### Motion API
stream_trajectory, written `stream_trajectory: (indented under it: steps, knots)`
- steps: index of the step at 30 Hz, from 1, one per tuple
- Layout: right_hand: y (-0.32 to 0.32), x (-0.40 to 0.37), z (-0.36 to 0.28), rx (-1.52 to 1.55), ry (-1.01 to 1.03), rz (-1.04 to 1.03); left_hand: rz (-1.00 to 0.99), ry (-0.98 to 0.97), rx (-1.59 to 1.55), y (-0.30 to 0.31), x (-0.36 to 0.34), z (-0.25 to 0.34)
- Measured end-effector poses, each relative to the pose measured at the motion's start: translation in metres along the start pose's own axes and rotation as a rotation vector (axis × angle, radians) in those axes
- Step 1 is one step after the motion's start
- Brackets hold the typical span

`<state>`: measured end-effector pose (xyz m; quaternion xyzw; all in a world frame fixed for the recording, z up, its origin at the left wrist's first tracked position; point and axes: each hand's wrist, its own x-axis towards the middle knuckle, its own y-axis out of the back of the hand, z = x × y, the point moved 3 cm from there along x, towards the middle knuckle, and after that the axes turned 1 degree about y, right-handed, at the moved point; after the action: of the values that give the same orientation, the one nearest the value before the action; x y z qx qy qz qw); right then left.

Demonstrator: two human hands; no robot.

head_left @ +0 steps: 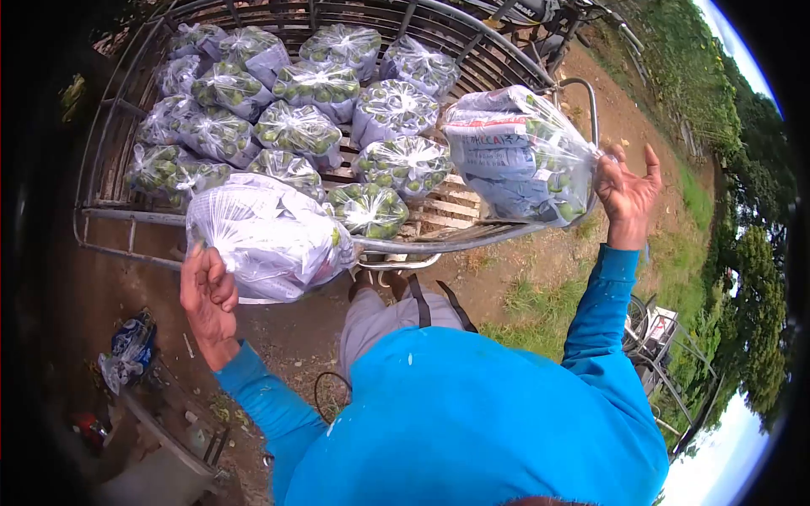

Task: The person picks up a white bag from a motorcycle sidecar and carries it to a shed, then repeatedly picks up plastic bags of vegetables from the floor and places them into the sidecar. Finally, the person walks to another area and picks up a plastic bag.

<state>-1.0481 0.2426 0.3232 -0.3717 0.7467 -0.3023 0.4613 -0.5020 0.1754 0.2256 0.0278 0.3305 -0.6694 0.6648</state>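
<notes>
My left hand point(211, 297) is closed, its fingers curled at the gathered end of a clear plastic bag point(263, 238) lined with printed paper. That bag hangs at the near rail of a cart. On the other side, my right hand point(627, 187) pinches the twisted neck of a second plastic bag point(513, 160) between thumb and fingers, other fingers raised. Newsprint and some green fruit show through its plastic. Behind both bags, several filled bags of small round green fruit point(299, 131) lie in rows on the cart's slats.
The cart has a curved metal rail point(481, 236) and wooden slats point(443, 202). Part of a motorcycle point(540, 21) stands beyond it. A dark plastic bundle point(131, 346) lies on the dirt at left. Grass point(540, 304) and a metal frame with a wheel point(666, 346) are at right.
</notes>
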Motion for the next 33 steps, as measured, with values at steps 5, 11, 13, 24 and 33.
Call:
stream_trajectory:
  steps: [5,11,13,24,33]
  knots:
    - [0.006,0.085,0.006,-0.083,0.003,0.14,0.118,0.012,0.028,0.014,-0.012,-0.008]
    - [0.041,0.133,0.002,-0.198,-0.13,0.251,0.252,-0.043,0.146,-0.008,-0.005,-0.011]
    - [0.048,0.146,-0.002,-0.187,-0.192,0.237,0.302,-0.077,0.248,-0.032,0.003,-0.004]
    - [0.095,0.256,-0.054,-0.036,-0.372,0.321,0.072,-0.15,0.763,-0.231,0.021,-0.03]
    - [0.165,0.394,-0.064,0.03,-0.268,0.405,-0.296,0.098,0.843,-0.348,0.118,-0.155]
